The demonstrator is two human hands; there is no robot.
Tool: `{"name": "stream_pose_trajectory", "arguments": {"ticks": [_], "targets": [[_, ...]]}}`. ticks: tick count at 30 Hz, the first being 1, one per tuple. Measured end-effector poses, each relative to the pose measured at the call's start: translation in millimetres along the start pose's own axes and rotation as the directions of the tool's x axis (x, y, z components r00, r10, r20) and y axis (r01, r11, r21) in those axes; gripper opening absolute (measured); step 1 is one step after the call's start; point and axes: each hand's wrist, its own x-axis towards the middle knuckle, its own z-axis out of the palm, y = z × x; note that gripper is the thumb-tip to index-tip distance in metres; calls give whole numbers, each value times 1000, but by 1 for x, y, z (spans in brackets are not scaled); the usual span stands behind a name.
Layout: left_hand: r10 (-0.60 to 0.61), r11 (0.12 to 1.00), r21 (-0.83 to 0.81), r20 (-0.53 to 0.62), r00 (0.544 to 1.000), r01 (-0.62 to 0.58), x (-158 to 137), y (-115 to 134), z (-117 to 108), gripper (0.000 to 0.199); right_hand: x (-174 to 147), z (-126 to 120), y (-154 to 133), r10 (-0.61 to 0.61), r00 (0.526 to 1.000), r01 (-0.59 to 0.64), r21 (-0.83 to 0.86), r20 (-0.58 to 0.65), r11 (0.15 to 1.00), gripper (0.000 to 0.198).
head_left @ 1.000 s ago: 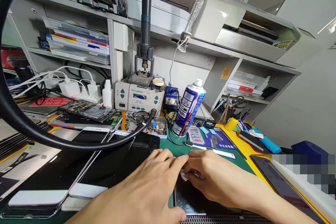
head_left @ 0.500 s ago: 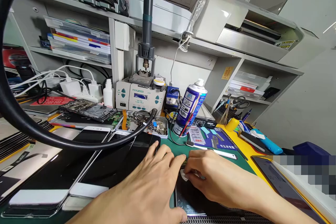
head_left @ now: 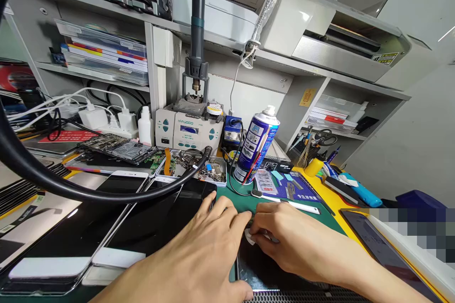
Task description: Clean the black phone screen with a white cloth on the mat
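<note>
A dark, glossy flat device (head_left: 263, 267) lies in front of me, with a strip of circuit board just visible at its far end. My left hand (head_left: 209, 251) is open along its left side, fingers spread. The thumb touches the near left edge and the index fingertip rests by the far end. My right hand (head_left: 287, 236) is closed over that far end, its fingers pinched on a small white piece (head_left: 249, 237) that looks like a scrap of tissue. My right fingers hide most of the piece and the board beneath.
A spray can (head_left: 256, 144) stands beyond my hands, near a white-handled brush (head_left: 295, 204). Phone panels (head_left: 71, 227) lie at left. A thick black hose (head_left: 106, 195) arcs over them from the soldering station (head_left: 188, 132). A tray of small parts (head_left: 213, 170) sits in front of the station.
The camera view has shifted very slightly. Both hands keep nearly the same places and poses, with the white piece still under the right fingers.
</note>
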Motion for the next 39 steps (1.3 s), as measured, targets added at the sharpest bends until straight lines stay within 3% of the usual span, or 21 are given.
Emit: {"name": "stream_pose_trajectory", "arguments": {"ticks": [8,16,23,33,39], "targets": [[-3,999,-45,20,1000,4,1,-5,4,62,0,2,-2,-31,1000,31,10,0,999,16],[-10,997,-72,16,1000,11,3,-4,3,42,7,5,-11,-66,997,66,-24,-29,998,14],[-21,995,-95,22,1000,23,2,-4,4,40,5,4,-13,-100,995,101,88,-23,991,17],[-30,992,-125,22,999,33,5,0,0,16,-5,3,-23,-75,995,63,150,71,987,12],[-51,998,-33,69,996,53,10,7,-5,21,-11,-3,-27,-38,990,19,139,135,990,11]]}}
